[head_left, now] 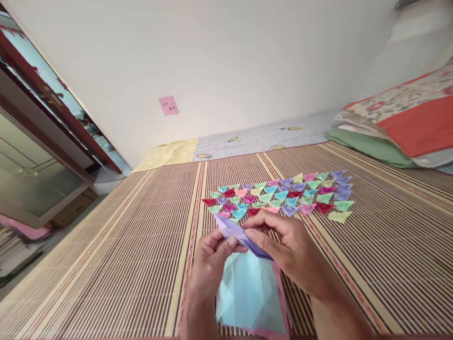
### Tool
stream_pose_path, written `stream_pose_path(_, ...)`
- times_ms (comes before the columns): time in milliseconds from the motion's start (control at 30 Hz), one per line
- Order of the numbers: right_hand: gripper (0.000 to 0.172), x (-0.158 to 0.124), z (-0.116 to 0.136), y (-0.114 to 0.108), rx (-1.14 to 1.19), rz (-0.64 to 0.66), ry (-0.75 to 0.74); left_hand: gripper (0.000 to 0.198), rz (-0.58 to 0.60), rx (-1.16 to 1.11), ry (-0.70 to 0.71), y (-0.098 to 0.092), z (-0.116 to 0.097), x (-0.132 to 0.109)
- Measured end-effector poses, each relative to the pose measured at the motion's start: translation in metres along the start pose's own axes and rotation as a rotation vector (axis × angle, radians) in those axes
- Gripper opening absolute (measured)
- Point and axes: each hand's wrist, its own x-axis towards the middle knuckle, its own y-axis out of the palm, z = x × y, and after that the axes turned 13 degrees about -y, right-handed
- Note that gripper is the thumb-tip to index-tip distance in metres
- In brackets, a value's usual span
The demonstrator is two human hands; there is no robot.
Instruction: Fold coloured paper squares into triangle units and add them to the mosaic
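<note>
A folded piece of purple paper (233, 229) is held up between my two hands, slanting down to the right. My left hand (214, 252) pinches its lower left part between thumb and fingers. On the other side, my right hand (279, 236) has its thumb and fingers closed on the paper's upper right part. Under the hands lies a stack of paper sheets (251, 293), light blue on top with a pink edge showing. Just beyond, several rows of small folded paper boats (271, 190) in many colours are set out on the striped mat.
The striped bamboo mat (123, 245) covers the bed. Folded bedding (414, 127) is piled at the far right. Patterned cloth (247, 139) runs along the white wall, where a pink note (169, 105) is stuck. A doorway and a glass-panelled cabinet (31, 165) stand at the left.
</note>
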Motion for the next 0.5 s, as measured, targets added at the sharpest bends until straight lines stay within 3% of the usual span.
stream_pose_path(300, 0.007, -0.002, -0.001, 0.003, -0.018, 0.064, 0.082, 0.021, 0.083, -0.029, 0.042, 0.004, -0.007, -0.003)
stream_pose_path(500, 0.012, -0.003, -0.003, 0.005, -0.103, 0.120, 0.075, 0.017, 0.065, -0.002, 0.088, 0.012, -0.008, -0.004)
